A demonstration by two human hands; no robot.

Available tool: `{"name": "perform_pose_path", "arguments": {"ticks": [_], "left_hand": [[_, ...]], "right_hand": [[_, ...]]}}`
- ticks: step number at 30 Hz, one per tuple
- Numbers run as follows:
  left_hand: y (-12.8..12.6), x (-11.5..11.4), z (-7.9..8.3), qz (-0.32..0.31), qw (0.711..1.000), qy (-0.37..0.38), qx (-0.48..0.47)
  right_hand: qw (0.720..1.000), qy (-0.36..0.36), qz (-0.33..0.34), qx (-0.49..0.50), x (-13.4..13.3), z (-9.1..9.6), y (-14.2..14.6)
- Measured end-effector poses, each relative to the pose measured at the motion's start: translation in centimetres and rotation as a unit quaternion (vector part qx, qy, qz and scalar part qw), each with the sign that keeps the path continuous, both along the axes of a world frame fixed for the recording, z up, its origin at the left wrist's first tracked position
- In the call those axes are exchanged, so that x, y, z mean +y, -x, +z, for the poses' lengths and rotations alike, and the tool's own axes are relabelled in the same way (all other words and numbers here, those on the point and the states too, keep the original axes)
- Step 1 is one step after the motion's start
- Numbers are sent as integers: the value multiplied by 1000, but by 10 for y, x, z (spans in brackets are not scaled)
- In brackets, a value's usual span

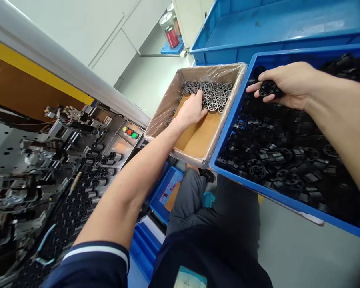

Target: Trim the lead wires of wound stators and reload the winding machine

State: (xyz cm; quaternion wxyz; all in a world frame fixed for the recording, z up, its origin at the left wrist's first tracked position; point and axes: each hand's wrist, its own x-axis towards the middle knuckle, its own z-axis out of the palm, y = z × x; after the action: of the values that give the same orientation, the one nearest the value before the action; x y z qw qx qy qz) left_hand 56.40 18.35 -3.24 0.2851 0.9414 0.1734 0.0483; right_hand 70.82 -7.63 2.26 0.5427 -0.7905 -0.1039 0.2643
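My left hand (192, 108) reaches into a plastic-lined carton (165, 105). Its thumb and bent fingers close around a slotted metal ring at the edge of the packed rows; the fingertips partly hide it. More slotted metal rings (220, 100) stand in neat rows there, beside a sheet of brown cardboard (201, 138). Over a blue bin (216, 154), my right hand (291, 86) grips a round black slotted part (268, 89) between thumb and fingers, with some fingers stretched out. Loose black slotted parts (288, 176) fill the bin in a jumble.
Another blue bin (255, 52) stands behind. At the left, a machine bench carries metal fixtures (75, 116), several dark cylindrical parts (108, 158) and a panel with coloured buttons (131, 133). A white post (78, 68) slants past the carton. Below sits a small blue tray (159, 210).
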Motion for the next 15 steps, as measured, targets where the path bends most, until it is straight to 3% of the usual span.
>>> {"name": "perform_pose_path", "arguments": {"ticks": [3, 8, 10, 12, 15], "left_hand": [[3, 8, 7, 27, 994, 104, -16], [26, 11, 25, 56, 960, 267, -68], [37, -3, 28, 73, 932, 336, -115], [49, -28, 29, 85, 886, 429, -158], [65, -71, 30, 71, 835, 523, -157]], "right_hand": [[999, -17, 34, 11, -9, 5, 5], [998, -32, 40, -30, -8, 7, 15], [998, -35, 46, -40, -1, 7, 21], [996, -44, 61, -49, 7, 5, 27], [991, -66, 89, -74, 16, -1, 36]]}}
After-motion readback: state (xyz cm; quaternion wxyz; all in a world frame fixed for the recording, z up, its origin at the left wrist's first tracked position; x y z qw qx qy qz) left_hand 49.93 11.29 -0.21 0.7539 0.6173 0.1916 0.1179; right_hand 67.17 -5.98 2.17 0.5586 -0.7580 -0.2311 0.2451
